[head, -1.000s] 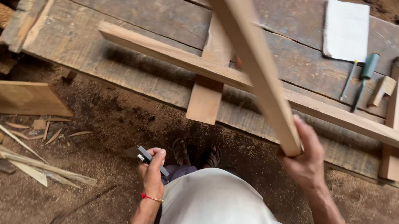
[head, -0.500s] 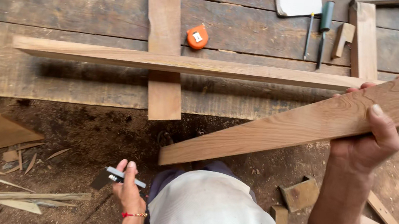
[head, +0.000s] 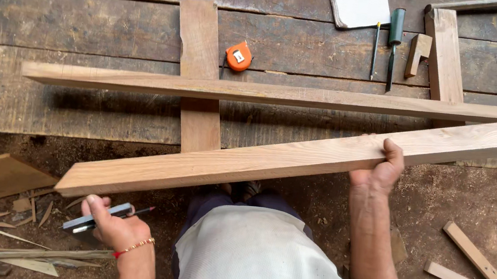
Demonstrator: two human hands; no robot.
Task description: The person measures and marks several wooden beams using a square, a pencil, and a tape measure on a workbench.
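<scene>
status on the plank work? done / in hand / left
Done: one long strip already lies across the short boards on the bench.
In hand: right hand grips a second plank, angled off the bench; left hand holds a square and pencil.
Left: plank not yet laid down.

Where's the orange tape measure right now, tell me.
In the head view, the orange tape measure lies on the dark plank bench, upper centre, just right of the upright short board and just above the long horizontal strip.
</scene>
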